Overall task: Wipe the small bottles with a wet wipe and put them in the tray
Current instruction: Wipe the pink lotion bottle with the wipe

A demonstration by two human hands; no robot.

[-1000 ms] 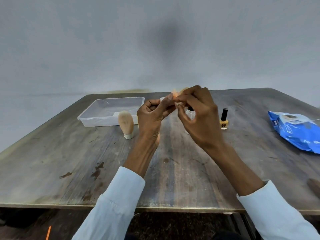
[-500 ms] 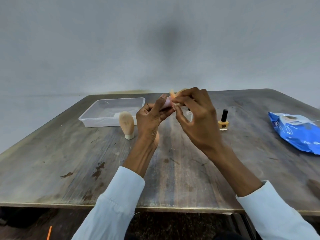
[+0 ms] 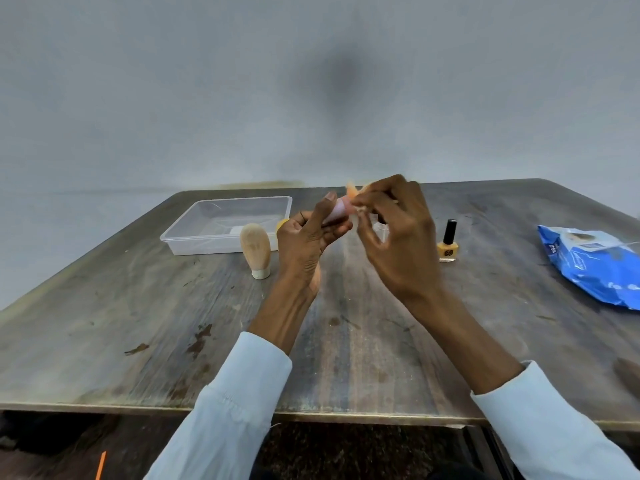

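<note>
Worn wooden table against a plain grey wall. Mid-frame, left hand grasps a small pale bottle, lifted clear of the table; right hand pinches a scrap of orange-tinged wipe at the bottle's top. Wiping step under way, by my reading. Clear tray sits upper left, near. Next: finish the rub, then carry the bottle left over the tray wall. Beige tube, nail polish and blue wipe pack stand untouched.

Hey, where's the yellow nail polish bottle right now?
In the head view the yellow nail polish bottle stands upright on the table, right of centre, just past the right hand and left of the blue wipes pack.
</note>
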